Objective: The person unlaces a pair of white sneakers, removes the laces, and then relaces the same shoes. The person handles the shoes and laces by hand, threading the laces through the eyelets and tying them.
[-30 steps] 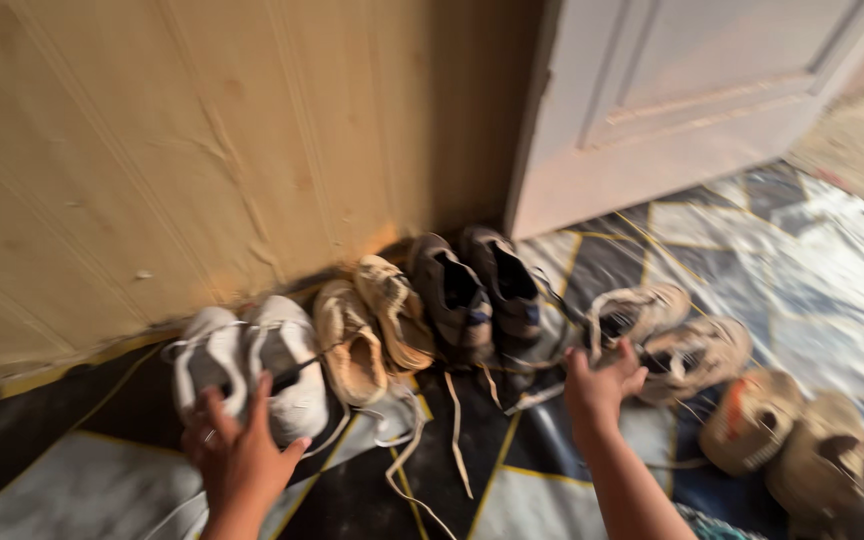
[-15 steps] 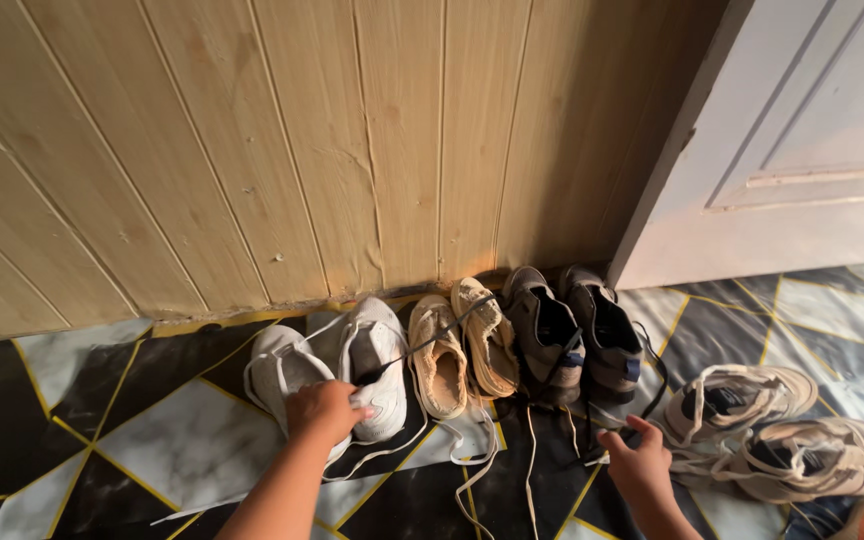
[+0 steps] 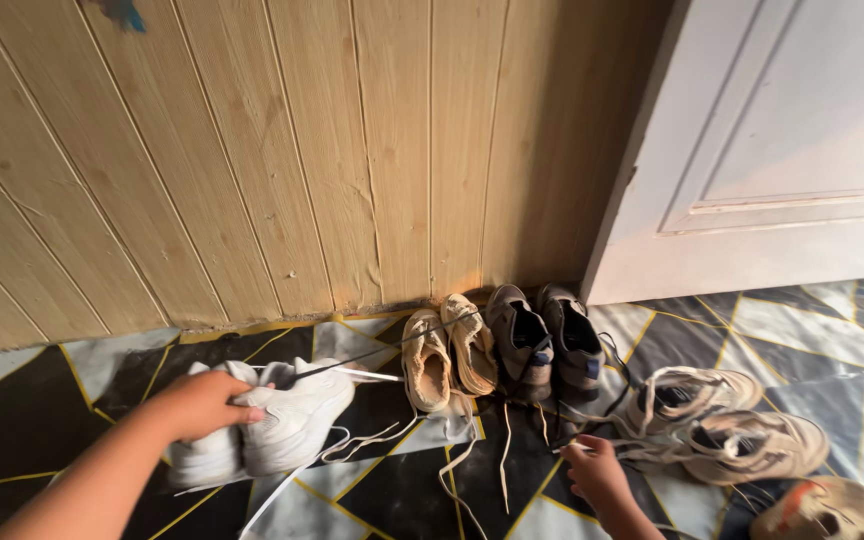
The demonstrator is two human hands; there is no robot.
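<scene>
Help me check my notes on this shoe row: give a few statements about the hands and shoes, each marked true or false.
1. The left hand grips the white sneakers. True.
2. The dark pair stands nearest the white door. True.
3. The right hand holds a beige slip-on. False: it is at loose laces on the floor, beside the grey sneakers.
4. The wall is tiled. False: it is wooden panelling.

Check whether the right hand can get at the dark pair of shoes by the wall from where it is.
Probably yes. The right hand rests on the floor just in front of the dark shoes; only loose laces lie between them, nothing solid. The left hand is busy on the white sneakers.
</scene>
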